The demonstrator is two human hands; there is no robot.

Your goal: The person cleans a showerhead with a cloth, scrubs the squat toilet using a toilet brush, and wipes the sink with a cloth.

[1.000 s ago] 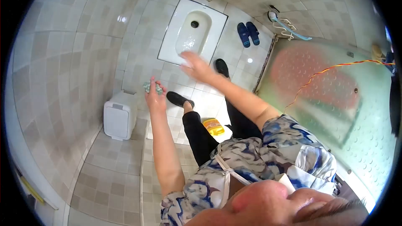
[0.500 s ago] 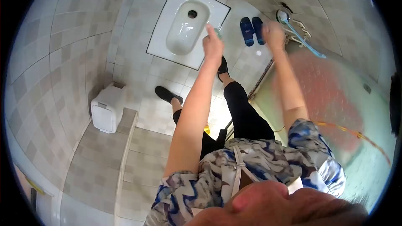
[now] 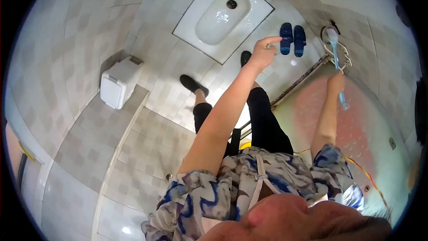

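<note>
My right hand (image 3: 336,81) is closed around the light-blue handle of a toilet brush (image 3: 336,60). The brush's pale head rests at a round holder (image 3: 327,32) on the wall, and the handle's end shows below my fist. My left hand (image 3: 265,52) is held out over the floor, in front of a pair of dark-blue slippers (image 3: 286,44). Its index finger points to the right while the other fingers are curled, with a small greenish thing among them too unclear to name. A white squat toilet (image 3: 203,29) lies in the floor beyond my left hand.
A white lidded bin (image 3: 113,90) stands by the left wall, next to a low ledge (image 3: 109,174). A frosted glass panel (image 3: 374,138) rises on the right. My black shoes (image 3: 193,85) stand on the tiles. A wire rack (image 3: 345,58) hangs near the brush.
My right hand has moved right, from near the slippers to the brush handle, and gripped it. The handle now hangs steeper. My left hand has moved right, away from the toilet.
</note>
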